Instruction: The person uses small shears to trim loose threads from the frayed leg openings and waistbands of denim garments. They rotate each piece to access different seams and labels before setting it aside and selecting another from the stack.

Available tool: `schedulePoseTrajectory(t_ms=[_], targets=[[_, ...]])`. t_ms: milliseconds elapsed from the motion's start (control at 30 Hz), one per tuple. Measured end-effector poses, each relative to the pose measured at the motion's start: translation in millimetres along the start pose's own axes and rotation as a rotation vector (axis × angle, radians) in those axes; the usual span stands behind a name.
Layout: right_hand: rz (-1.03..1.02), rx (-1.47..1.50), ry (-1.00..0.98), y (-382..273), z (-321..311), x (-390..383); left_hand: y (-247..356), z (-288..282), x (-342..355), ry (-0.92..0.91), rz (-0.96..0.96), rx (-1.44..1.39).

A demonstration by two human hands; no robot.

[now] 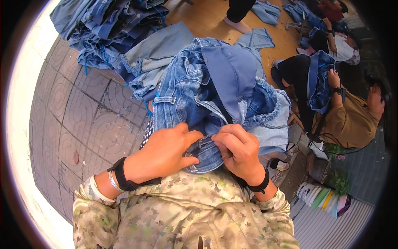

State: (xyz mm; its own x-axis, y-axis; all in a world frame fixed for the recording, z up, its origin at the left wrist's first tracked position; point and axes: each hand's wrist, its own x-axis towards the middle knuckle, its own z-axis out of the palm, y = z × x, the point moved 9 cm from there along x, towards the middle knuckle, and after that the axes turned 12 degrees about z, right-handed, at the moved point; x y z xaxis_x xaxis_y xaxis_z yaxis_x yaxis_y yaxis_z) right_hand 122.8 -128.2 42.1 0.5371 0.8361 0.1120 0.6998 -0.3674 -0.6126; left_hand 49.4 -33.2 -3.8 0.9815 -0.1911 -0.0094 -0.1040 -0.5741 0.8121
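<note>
A pair of blue jeans [180,79] lies bunched over my lap, its waistband toward me. My left hand [159,151] grips the waistband from the left, thumb on top and the forefinger stretched along the fabric; its other fingers are hidden. At the right of the same band, my right hand [238,149] is closed in a pinch on the denim edge. Whether a thread or small tool is also between its fingertips, I cannot tell. A smooth blue lining panel [232,74] and a frayed hem [265,103] show above my hands.
A tall jeans pile [112,29] stands at the far left, beside paving [74,112] scattered with thread bits. At the right, a person in a brown top [346,124] handles blue denim [319,81]. Other people sit beyond. A potted plant [340,180] is at the lower right.
</note>
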Motion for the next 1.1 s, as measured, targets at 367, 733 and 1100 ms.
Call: schedulePoseTrajectory(t_ms=[367,733,1100], targets=[[-0.196,0.086,0.179,-24,-21,0,6,-35,-9,0.533,0.176,-0.047],[0.426,0.146,0.363,12,-36,-5,-18,-34,-20,0.462,-0.010,-0.146],[0.650,0.847,0.226,49,-26,-13,49,-76,21,0.565,0.327,0.206]])
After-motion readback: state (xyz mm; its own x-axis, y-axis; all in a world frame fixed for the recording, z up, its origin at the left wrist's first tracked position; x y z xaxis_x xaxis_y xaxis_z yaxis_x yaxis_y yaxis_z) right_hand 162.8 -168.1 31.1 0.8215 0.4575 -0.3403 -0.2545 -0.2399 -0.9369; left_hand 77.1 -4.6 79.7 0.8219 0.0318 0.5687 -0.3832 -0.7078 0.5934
